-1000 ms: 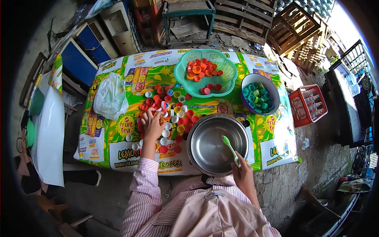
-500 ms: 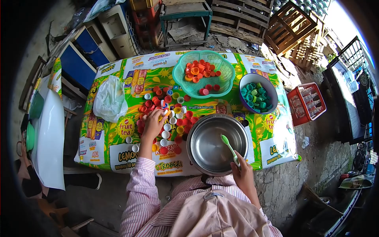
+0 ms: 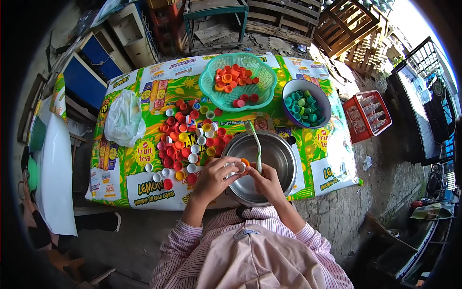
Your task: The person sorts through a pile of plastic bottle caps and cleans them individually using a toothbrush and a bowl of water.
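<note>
Over the near left rim of a steel bowl [image 3: 287, 168], my two hands meet. My left hand [image 3: 215, 176] pinches a white bottle cap [image 3: 240, 167], and an orange bottle cap [image 3: 245, 162] shows right behind it. Held upright in my right hand [image 3: 269, 185] is a green-and-white toothbrush [image 3: 258, 147], its head pointing away from me; the fingertips of this hand come up to the caps. Left of the bowl lies a loose spread of red, white, yellow and a few blue bottle caps [image 3: 183, 137].
A mint-green plastic basket [image 3: 207, 94] holds red and orange caps at the back. Beside it, a purple-and-white bowl [image 3: 325, 98] contains green and teal caps. A white plastic bag [image 3: 124, 118] lies at left. A red crate [image 3: 353, 120] stands off the table's right side.
My left hand has moved from the cap pile to the bowl, carrying caps. My right hand has come left to meet it, and the toothbrush has swung more upright.
</note>
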{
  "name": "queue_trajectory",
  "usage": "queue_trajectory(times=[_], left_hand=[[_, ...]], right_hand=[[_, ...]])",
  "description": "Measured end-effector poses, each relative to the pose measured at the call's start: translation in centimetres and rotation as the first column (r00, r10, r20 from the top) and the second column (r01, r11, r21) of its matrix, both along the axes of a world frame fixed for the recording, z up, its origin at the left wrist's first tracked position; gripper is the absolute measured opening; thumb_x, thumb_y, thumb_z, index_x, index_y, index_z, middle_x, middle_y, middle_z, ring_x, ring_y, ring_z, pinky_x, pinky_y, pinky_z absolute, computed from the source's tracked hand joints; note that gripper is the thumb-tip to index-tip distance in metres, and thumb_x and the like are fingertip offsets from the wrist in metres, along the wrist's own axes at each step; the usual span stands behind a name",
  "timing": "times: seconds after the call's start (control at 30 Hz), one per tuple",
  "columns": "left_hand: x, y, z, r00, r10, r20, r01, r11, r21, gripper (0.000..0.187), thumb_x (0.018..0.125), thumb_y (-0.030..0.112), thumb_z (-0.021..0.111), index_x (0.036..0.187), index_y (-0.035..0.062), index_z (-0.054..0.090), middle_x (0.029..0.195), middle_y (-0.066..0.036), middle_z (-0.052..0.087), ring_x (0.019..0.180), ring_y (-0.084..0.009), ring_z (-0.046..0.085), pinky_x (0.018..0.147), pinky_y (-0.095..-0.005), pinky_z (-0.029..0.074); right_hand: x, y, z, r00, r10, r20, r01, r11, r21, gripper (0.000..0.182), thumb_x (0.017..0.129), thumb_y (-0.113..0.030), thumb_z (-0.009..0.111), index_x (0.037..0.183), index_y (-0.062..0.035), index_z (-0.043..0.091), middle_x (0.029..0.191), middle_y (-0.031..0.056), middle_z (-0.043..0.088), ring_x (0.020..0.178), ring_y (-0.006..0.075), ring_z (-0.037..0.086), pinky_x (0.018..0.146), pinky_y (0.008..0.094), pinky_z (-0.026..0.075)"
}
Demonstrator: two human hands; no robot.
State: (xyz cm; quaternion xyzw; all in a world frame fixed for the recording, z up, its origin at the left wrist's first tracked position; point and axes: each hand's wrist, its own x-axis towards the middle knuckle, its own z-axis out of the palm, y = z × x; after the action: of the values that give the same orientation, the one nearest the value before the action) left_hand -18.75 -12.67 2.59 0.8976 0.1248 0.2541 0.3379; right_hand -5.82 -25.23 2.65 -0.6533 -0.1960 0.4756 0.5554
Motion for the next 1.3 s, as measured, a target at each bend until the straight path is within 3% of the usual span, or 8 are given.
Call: queue_trajectory(times=[0.3,0.67,0.87,0.93,0.97,1.0,1.07,1.3], left_hand=[[-2.7,-0.8,-0.1,0.989,0.093,0.112,-0.090,0.995,-0.030,0.019,0.066,0.009,0.075,0.073,0.0063,0.058,0.097,-0.004,0.062,0.100,-0.0237,0.056,0.084,-0.0346,0.044],[-12.6,0.0,-7.8,0.653,0.667,-0.359,-0.596,0.745,0.300,0.027,0.065,0.012,0.071,0.089,0.0137,0.059,0.103,-0.002,0.057,0.101,-0.0221,0.047,0.083,-0.0396,0.033],[-8.3,-2.0,-6.4,0.763,0.646,0.008,-0.644,0.761,-0.078,0.025,0.075,0.011,0.066,0.098,0.0078,0.056,0.109,-0.008,0.051,0.102,-0.0259,0.047,0.088,-0.0379,0.036],[-5.2,-3.4,-4.6,0.817,0.576,0.015,-0.315,0.468,-0.826,0.030,0.088,0.023,0.055,0.111,0.0053,0.051,0.120,-0.011,0.049,0.109,-0.0250,0.046,0.092,-0.0372,0.038],[-4.1,-3.6,-4.5,0.853,0.505,0.136,0.098,0.103,-0.990,0.036,0.091,0.029,0.046,0.118,0.0047,0.047,0.125,-0.013,0.046,0.115,-0.0252,0.043,0.095,-0.0384,0.037],[-3.1,-3.7,-4.5,0.827,0.488,0.280,0.464,-0.310,-0.830,0.042,0.095,0.035,0.038,0.124,0.0040,0.042,0.130,-0.014,0.042,0.120,-0.0255,0.041,0.098,-0.0396,0.036],[-0.8,-3.6,-3.6,0.816,0.404,0.414,0.578,-0.558,-0.596,0.048,0.095,0.039,0.033,0.129,0.0057,0.039,0.134,-0.013,0.039,0.127,-0.0246,0.034,0.103,-0.0413,0.031],[0.9,-3.7,-3.2,0.756,0.476,0.450,0.653,-0.497,-0.571,0.041,0.095,0.028,0.035,0.128,0.0039,0.039,0.132,-0.013,0.042,0.123,-0.0238,0.041,0.099,-0.0383,0.038]], right_hand=[[-0.1,-0.5,-1.3,0.988,-0.068,0.135,0.070,0.997,-0.012,0.025,0.083,-0.021,0.062,0.089,0.0034,0.065,0.067,-0.0022,0.057,0.059,0.0024,0.046,0.052,0.0197,0.037],[-0.2,-0.6,-1.5,0.992,-0.071,0.101,0.069,0.997,0.022,0.025,0.084,-0.020,0.062,0.093,0.0030,0.064,0.075,0.0000,0.061,0.068,0.0037,0.050,0.062,0.0195,0.040],[-0.5,-0.4,-1.1,0.987,-0.154,0.040,0.151,0.986,0.076,0.019,0.083,-0.014,0.064,0.092,0.0029,0.064,0.070,-0.0024,0.057,0.067,0.0022,0.048,0.060,0.0175,0.038],[-1.1,-0.3,-0.8,0.921,-0.201,0.334,0.135,0.968,0.210,0.016,0.081,-0.011,0.066,0.091,0.0009,0.065,0.069,0.0004,0.058,0.065,0.0052,0.053,0.056,0.0191,0.040],[-1.5,-0.3,0.1,0.769,-0.199,0.608,0.003,0.951,0.308,0.019,0.077,-0.006,0.067,0.094,-0.0014,0.064,0.076,0.0035,0.059,0.066,0.0099,0.057,0.053,0.0213,0.043],[-1.8,-0.2,1.2,0.535,-0.224,0.814,-0.154,0.922,0.355,0.026,0.072,-0.001,0.068,0.098,-0.0037,0.064,0.082,0.0065,0.061,0.066,0.0145,0.060,0.051,0.0235,0.045],[-1.8,-1.1,1.1,0.150,-0.024,0.988,-0.506,0.857,0.097,0.049,0.059,-0.006,0.066,0.107,-0.0091,0.060,0.105,0.0034,0.056,0.068,0.0145,0.063,0.053,0.0263,0.050],[-1.7,-1.1,1.3,0.299,-0.081,0.951,-0.385,0.901,0.198,0.041,0.062,-0.005,0.067,0.102,-0.0080,0.062,0.098,0.0046,0.058,0.069,0.0174,0.063,0.055,0.0266,0.050]])
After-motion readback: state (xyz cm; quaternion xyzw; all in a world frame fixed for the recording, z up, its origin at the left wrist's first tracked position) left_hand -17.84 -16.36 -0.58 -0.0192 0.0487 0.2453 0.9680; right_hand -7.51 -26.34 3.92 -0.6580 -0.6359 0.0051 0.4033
